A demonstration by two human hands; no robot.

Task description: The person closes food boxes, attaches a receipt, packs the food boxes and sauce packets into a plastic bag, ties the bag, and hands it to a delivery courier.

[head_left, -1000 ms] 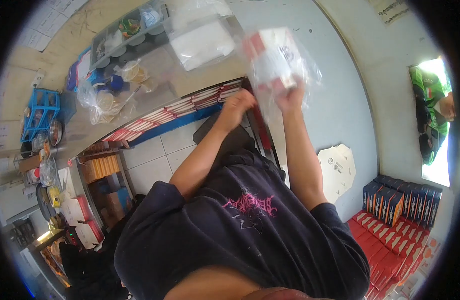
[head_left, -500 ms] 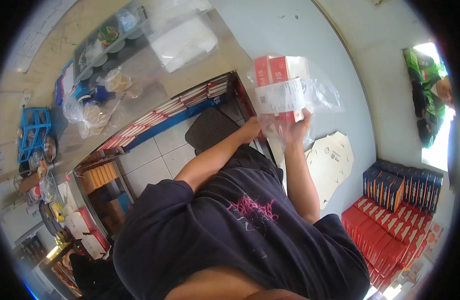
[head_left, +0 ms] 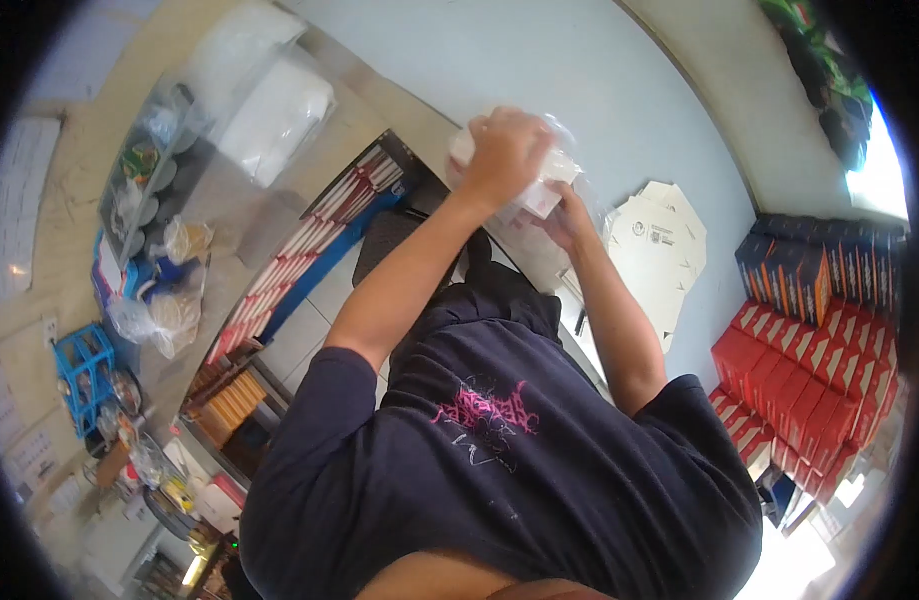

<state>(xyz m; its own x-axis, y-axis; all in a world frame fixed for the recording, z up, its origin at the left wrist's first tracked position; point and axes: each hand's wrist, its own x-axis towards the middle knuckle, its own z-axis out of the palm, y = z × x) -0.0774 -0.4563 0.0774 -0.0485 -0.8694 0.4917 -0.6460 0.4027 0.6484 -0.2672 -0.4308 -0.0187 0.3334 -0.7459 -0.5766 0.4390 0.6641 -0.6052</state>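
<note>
A clear plastic bag (head_left: 592, 192) with white-and-red boxes (head_left: 543, 200) inside is held up in front of me, above the pale counter. My left hand (head_left: 508, 155) reaches over its top, fingers curled onto the plastic and slightly blurred. From the lower right, my right hand (head_left: 568, 216) grips the bagged boxes, thumb against the near white end. The boxes are tilted, and my left hand hides much of their upper side. Flat pale cardboard box blanks (head_left: 652, 250) lie on the counter right of my right hand.
Red boxes (head_left: 780, 365) and dark blue boxes (head_left: 795, 270) are stacked at the right. Packed red-and-white boxes (head_left: 315, 245) fill a shelf under the left counter. A white plastic-wrapped pack (head_left: 275, 115), a grey tray (head_left: 145, 190) and a blue basket (head_left: 83, 370) stand at left.
My left hand has risen from beside the counter edge onto the top of the bag. The bagged boxes have tilted, their printed label now out of sight. The whole view has shifted.
</note>
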